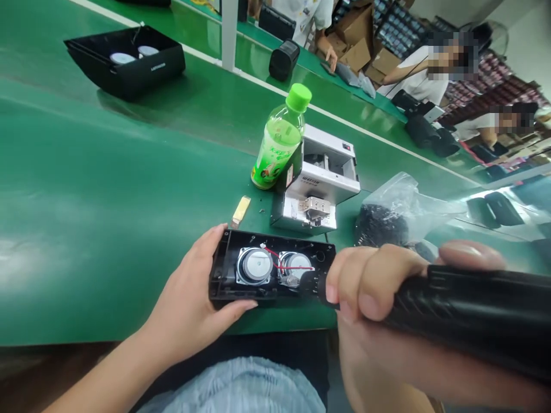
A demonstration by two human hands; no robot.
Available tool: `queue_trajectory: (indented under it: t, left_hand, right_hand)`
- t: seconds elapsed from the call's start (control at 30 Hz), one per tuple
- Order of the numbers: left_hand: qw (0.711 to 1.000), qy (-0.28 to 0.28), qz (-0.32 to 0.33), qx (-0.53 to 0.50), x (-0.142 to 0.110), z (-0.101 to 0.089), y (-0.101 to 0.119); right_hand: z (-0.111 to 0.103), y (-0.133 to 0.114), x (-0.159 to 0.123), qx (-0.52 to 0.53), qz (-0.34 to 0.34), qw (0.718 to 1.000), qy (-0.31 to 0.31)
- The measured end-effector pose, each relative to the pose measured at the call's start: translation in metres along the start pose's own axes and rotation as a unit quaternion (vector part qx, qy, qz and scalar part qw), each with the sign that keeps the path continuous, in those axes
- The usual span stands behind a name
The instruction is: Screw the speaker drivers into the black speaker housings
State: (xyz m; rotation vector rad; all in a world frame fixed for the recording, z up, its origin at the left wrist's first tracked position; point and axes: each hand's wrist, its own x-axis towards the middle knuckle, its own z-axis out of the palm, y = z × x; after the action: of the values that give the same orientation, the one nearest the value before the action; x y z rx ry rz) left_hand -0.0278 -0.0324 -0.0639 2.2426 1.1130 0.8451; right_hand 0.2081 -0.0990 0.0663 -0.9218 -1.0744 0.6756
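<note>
Your left hand (189, 281) spreads around the open black speaker housing (219, 281) near the worktop's (129, 201) front edge, while your right hand (370, 310) clenches a black electric screwdriver (473, 304) against the housing's end.

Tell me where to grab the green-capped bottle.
Grip the bottle around its labelled middle, coming from the left. The white machine sits close on its right, leaving little room for fingers there. The bottle stands on its base, and its body is fatter than the neck under the cap, so wrapping the hand around the label should hold steadiest.
</note>
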Motion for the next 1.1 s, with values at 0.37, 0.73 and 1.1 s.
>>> queue_trajectory:
  t: [0.37,0.73,1.1]
  left_hand:
    - [1.0,-0.011,-0.006,-0.012,0.001,-0.001,0.003]
    - [0.999,-0.012,-0.015,-0.025,0.0,-0.001,0.004]
    - [1.0,-0.013,0.004,-0.022,0.0,-0.002,0.005]
  right_hand:
    - [0.005,0.021,0.008,0.071,0.037,0.997,0.004]
    - [-0.001,0.026,0.004,0.057,0.036,0.998,-0.015]
    - [0.005,0.025,0.002,0.036,0.043,0.998,-0.025]
